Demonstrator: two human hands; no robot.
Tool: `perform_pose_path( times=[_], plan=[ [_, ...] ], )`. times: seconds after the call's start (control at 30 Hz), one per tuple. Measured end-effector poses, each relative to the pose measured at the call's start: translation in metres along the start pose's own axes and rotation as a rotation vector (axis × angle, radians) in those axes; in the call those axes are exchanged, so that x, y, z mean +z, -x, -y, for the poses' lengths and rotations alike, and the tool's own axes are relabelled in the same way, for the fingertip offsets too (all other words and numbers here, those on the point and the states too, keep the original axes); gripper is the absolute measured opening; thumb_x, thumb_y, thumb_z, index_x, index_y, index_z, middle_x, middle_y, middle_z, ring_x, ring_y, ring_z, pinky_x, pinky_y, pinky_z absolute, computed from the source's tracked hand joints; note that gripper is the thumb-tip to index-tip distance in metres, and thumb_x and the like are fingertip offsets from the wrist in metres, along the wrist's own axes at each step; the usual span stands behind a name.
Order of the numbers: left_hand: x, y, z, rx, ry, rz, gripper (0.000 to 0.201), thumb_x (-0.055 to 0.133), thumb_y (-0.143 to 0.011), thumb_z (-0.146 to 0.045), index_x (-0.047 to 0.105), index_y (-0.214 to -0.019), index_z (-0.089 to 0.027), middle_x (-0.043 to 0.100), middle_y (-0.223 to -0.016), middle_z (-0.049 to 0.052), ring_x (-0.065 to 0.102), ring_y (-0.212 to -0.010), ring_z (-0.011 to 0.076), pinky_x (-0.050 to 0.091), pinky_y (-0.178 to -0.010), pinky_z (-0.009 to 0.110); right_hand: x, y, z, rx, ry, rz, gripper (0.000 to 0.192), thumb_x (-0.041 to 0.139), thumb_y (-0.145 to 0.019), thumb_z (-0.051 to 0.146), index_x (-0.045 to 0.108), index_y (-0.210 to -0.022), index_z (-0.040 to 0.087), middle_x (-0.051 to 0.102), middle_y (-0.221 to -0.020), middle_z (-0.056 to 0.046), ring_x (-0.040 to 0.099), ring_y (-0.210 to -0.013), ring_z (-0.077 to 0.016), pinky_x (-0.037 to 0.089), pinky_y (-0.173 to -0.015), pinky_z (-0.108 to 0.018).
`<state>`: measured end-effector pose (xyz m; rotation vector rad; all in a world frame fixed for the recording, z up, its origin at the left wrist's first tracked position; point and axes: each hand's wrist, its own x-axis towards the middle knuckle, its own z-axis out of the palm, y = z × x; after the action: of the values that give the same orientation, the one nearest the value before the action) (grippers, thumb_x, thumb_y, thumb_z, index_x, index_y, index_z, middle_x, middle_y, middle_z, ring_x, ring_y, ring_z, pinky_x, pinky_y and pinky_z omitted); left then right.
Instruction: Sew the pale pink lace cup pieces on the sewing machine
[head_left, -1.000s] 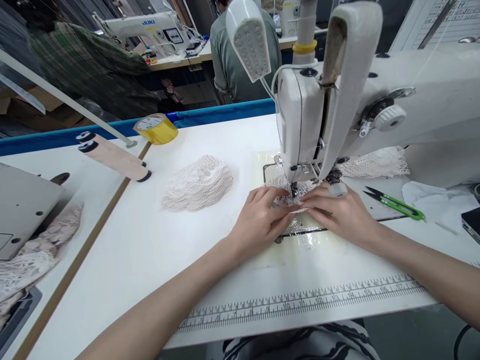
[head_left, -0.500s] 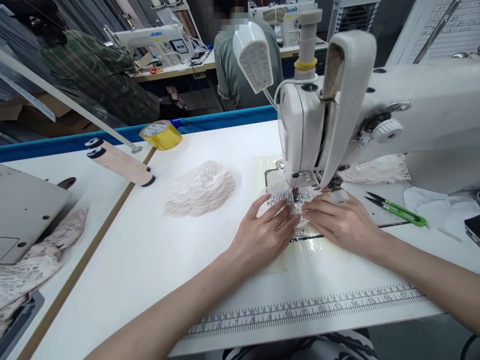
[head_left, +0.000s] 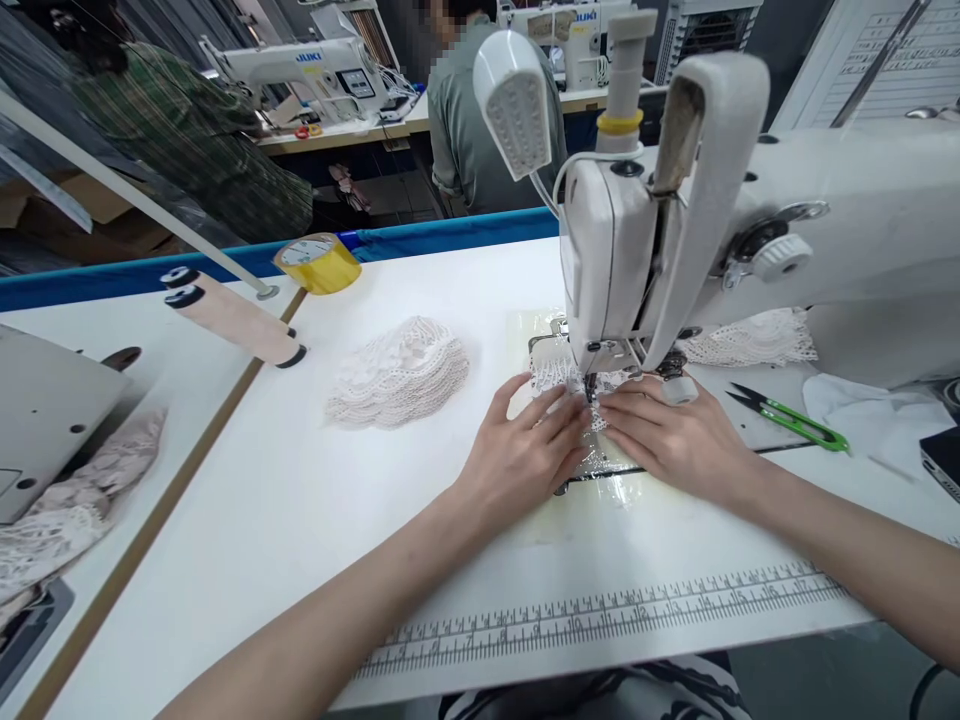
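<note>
A white lace piece (head_left: 553,368) lies under the needle area of the sewing machine (head_left: 611,250). My left hand (head_left: 521,440) rests flat on its left part, fingers stretched out toward the presser foot. From the other side, my right hand (head_left: 675,430) lies on the lace with its fingers extended, close to the foot. The fingertips of both hands nearly meet just in front of the needle and hide much of the lace. Left of my hands sits a stack of lace pieces (head_left: 401,375).
Green thread snips (head_left: 795,418) lie right of my right hand, near a white cloth (head_left: 874,410). More lace (head_left: 750,338) is behind the needle. Yellow tape (head_left: 319,265) and pink thread spools (head_left: 232,318) stand at the left. Two people work beyond the blue table edge (head_left: 450,235).
The lace under the foot has shifted slightly, and my hands have moved a little with it. The whole view has tilted slightly. Both hands stay flat on the lace.
</note>
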<state>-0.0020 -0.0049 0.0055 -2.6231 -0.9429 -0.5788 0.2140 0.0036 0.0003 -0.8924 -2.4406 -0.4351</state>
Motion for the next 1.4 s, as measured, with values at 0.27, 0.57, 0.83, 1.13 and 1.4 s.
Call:
perform_pose_path(
  times=[0.27,0.57,0.83,1.13,1.4],
  plan=[
    [-0.004,0.005,-0.007,-0.005,0.024,0.001,0.029,0.047,-0.094,-0.03,0.063,-0.114,-0.015,0.068,-0.114,0.006,0.062,-0.108,0.0192,0.033,-0.104,0.046,-0.003,0.005,0.003,-0.015,0.014,0.017,0.019,0.052,-0.094,0.025,0.068,-0.099,0.016,0.07,-0.106,0.0,0.063,-0.087,-0.0183,0.04,-0.095,-0.04],
    [0.0,0.003,-0.003,-0.017,0.046,0.01,0.029,0.048,-0.095,-0.03,0.062,-0.115,-0.015,0.067,-0.116,0.007,0.061,-0.11,0.0206,0.033,-0.106,0.047,0.0,0.004,0.001,0.017,0.028,0.047,0.022,0.05,-0.095,0.024,0.069,-0.102,0.017,0.071,-0.103,-0.001,0.065,-0.087,-0.0192,0.039,-0.097,-0.041],
    [0.002,-0.001,0.001,-0.036,0.069,0.015,0.029,0.047,-0.095,-0.03,0.062,-0.115,-0.017,0.067,-0.115,0.006,0.061,-0.109,0.0208,0.032,-0.106,0.047,0.003,0.004,-0.001,0.049,0.084,0.049,0.027,0.05,-0.095,0.028,0.067,-0.11,0.013,0.073,-0.089,-0.004,0.064,-0.087,-0.0197,0.036,-0.099,-0.04],
    [0.004,-0.004,0.004,-0.047,0.05,0.002,0.029,0.047,-0.094,-0.031,0.062,-0.115,-0.017,0.067,-0.115,0.005,0.061,-0.108,0.0202,0.032,-0.105,0.046,0.003,0.0,-0.003,0.052,0.104,0.072,0.03,0.049,-0.095,0.031,0.066,-0.113,0.014,0.073,-0.096,-0.007,0.062,-0.094,-0.0215,0.036,-0.098,-0.041],
    [0.005,-0.004,0.004,-0.057,0.048,0.009,0.03,0.047,-0.095,-0.032,0.062,-0.116,-0.017,0.067,-0.116,0.005,0.061,-0.108,0.0206,0.032,-0.105,0.046,0.004,0.0,-0.001,0.071,0.106,0.107,0.033,0.045,-0.096,0.031,0.064,-0.116,0.013,0.072,-0.098,-0.008,0.062,-0.094,-0.0224,0.039,-0.095,-0.044]
  ],
)
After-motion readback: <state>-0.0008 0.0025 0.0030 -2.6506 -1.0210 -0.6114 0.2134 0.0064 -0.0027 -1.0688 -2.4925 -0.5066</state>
